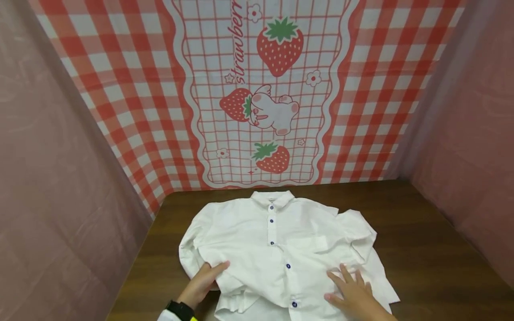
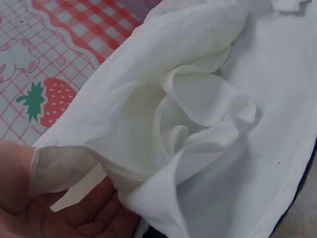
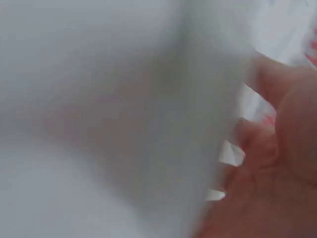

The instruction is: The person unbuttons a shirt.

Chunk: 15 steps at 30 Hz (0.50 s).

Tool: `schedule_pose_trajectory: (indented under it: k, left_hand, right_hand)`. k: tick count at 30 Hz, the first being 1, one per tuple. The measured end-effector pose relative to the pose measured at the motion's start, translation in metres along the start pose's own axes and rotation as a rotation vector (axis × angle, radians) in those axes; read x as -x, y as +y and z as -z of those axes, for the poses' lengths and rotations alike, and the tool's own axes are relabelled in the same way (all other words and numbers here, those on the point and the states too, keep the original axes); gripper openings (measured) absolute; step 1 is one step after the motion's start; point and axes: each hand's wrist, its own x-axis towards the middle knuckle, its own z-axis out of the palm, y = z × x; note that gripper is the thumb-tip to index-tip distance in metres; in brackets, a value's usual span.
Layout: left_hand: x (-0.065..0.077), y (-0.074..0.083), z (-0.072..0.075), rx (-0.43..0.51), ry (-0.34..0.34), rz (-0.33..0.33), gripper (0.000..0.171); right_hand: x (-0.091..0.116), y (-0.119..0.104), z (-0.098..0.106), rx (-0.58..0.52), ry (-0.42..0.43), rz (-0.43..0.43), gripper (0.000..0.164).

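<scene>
A white button-up shirt (image 1: 245, 229) lies front up on the dark wooden table, its collar (image 1: 273, 198) toward the back wall and dark blue buttons down the placket. My left hand (image 1: 202, 281) holds the shirt's edge near the lower left, thumb on top and fingers under the cloth. In the left wrist view, folds of white fabric (image 2: 133, 114) bunch beside that hand (image 2: 64, 208). Over the lower right of the shirt, my right hand (image 1: 353, 290) has its fingers spread. Blurred white cloth (image 3: 99, 124) hides part of that hand (image 3: 272, 148) in the right wrist view.
Behind the table (image 1: 417, 240) hangs a red-and-white checked cloth (image 1: 373, 89) printed with strawberries. Pink curtains (image 1: 60, 178) close off both sides. The right sleeve-side part of the shirt (image 1: 357, 227) is folded in on itself. A black band (image 1: 180, 310) circles the left wrist.
</scene>
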Motion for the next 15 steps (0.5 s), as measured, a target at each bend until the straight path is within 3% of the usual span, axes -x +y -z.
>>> schedule_pose_trajectory:
  k: [2, 8, 12, 15]
  left_hand:
    - [-0.007, 0.000, -0.005, 0.010, 0.050, 0.021, 0.060]
    - [-0.026, 0.006, -0.017, 0.029, 0.128, -0.002, 0.067]
    - [-0.024, 0.011, -0.020, -0.057, 0.189, -0.007, 0.071]
    - [-0.014, 0.009, -0.017, -0.098, 0.165, -0.036, 0.067]
  right_hand:
    - [-0.006, 0.000, -0.006, 0.023, -0.071, -0.049, 0.069]
    - [-0.029, 0.012, -0.002, 0.057, -0.020, -0.023, 0.067]
    - [-0.030, 0.024, 0.012, -0.045, 0.079, -0.014, 0.053]
    - [-0.017, 0.036, 0.027, -0.134, 0.151, -0.132, 0.045]
